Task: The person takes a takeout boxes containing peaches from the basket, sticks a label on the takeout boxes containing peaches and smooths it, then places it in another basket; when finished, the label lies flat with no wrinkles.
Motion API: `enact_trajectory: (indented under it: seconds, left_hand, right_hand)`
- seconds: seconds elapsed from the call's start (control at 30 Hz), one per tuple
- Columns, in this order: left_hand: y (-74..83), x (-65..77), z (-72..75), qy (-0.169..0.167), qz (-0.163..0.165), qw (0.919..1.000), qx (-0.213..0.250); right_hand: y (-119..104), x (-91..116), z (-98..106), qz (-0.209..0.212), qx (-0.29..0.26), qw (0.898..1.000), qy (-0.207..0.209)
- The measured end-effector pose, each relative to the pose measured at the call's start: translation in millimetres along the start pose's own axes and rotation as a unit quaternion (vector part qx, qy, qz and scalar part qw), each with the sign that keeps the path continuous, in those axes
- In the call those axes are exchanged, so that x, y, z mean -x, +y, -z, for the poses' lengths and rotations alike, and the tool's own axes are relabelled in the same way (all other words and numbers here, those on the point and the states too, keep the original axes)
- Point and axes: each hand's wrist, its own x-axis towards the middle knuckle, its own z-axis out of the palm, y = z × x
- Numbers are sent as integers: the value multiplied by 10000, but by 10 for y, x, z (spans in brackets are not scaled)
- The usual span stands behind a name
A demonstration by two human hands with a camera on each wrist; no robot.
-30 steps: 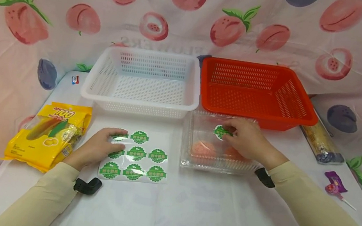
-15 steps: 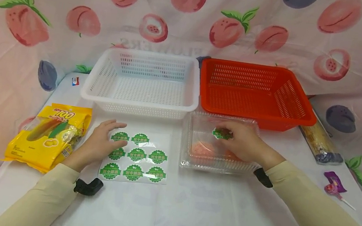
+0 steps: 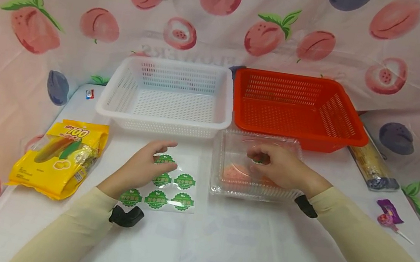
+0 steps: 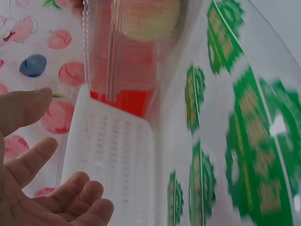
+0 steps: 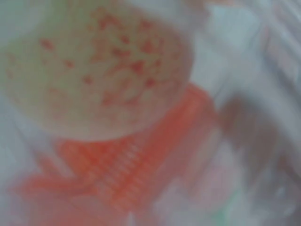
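A clear plastic clamshell box (image 3: pixel 233 153) with round peaches (image 3: pixel 237 173) inside sits in front of the baskets. Over its lid is my right hand (image 3: pixel 280 167), thumb and fingers apart and loosely bent. Part of a green round sticker (image 3: pixel 260 158) shows between them; the rest is hidden. My left hand (image 3: pixel 144 168) hovers above a sheet of green stickers (image 3: pixel 181 201), thumb and fingers spread, holding nothing. In the left wrist view those fingers (image 4: pixel 75 193) are apart from the sheet (image 4: pixel 263 141). The right wrist view is blurred, with a red-flecked peach (image 5: pixel 108 75) large in it.
A white basket (image 3: pixel 162 121) and a red basket (image 3: pixel 299 140) stand side by side at the back. On the left lie a yellow candy bag (image 3: pixel 56 161) and a small wrapper (image 3: pixel 90 94). A long packet (image 3: pixel 374 164) and a lollipop (image 3: pixel 385 219) lie at right.
My left hand has lifted off the sticker sheet and moved right across it. The right hand's fingers have spread over the lid, covering more of the sticker there.
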Motion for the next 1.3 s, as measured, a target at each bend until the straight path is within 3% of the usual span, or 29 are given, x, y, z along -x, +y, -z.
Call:
enact_trajectory:
  seconds: [0.17,0.47,0.8,0.97,1.3]
  left_hand:
    - [103,-113,-149,-228,-45,9995,230]
    - [195,-198,-344,-453,117,9981,403]
    - [270,-269,-527,-670,-112,9963,534]
    - [296,-295,-594,-720,-31,9948,715]
    - [353,-355,-658,-790,17,9930,878]
  right_hand:
    - [33,7,16,-43,-128,9999,-51]
    - [75,-17,30,-302,-563,9976,285]
    - [93,14,108,-460,-844,9947,364]
    - [120,164,239,-683,-920,9925,415]
    - [352,578,368,-870,-712,9884,1023]
